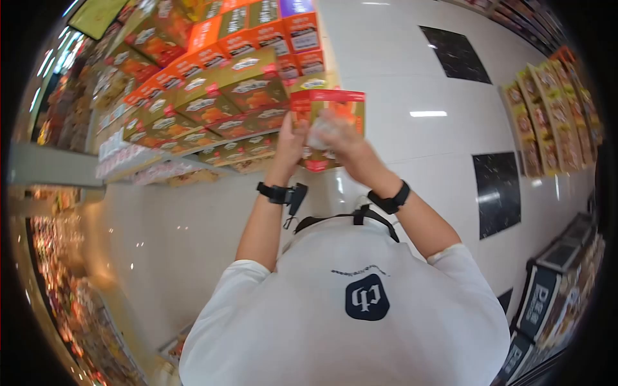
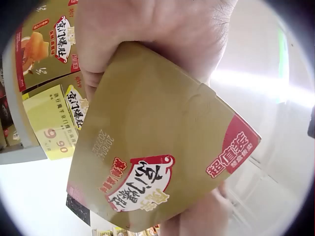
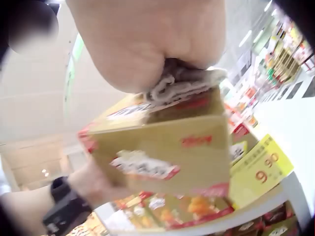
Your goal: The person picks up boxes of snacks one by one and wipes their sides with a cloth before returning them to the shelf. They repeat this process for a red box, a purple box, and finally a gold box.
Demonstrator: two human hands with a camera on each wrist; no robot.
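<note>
A gold and red box (image 1: pixel 356 110) is held up in front of the shelf. The left hand (image 1: pixel 291 145) grips its side; in the left wrist view that hand (image 2: pixel 152 29) wraps round the gold box (image 2: pixel 147 132). The right hand (image 1: pixel 347 145), blurred, is over the box's face with a whitish cloth (image 1: pixel 318 133) bunched in it. In the right wrist view the grey-white cloth (image 3: pixel 184 88) lies between the right hand (image 3: pixel 147 44) and the top of the box (image 3: pixel 162 157), while the left hand (image 3: pixel 96 184) holds the box from the far side.
Shelves of stacked gold boxes (image 1: pixel 248 80) and orange boxes (image 1: pixel 264 35) stand ahead and left. A yellow price tag (image 2: pixel 51 123) hangs on the shelf edge. Bagged goods (image 1: pixel 547 119) are racked on the right, beyond a white floor (image 1: pixel 412 141) with black tiles.
</note>
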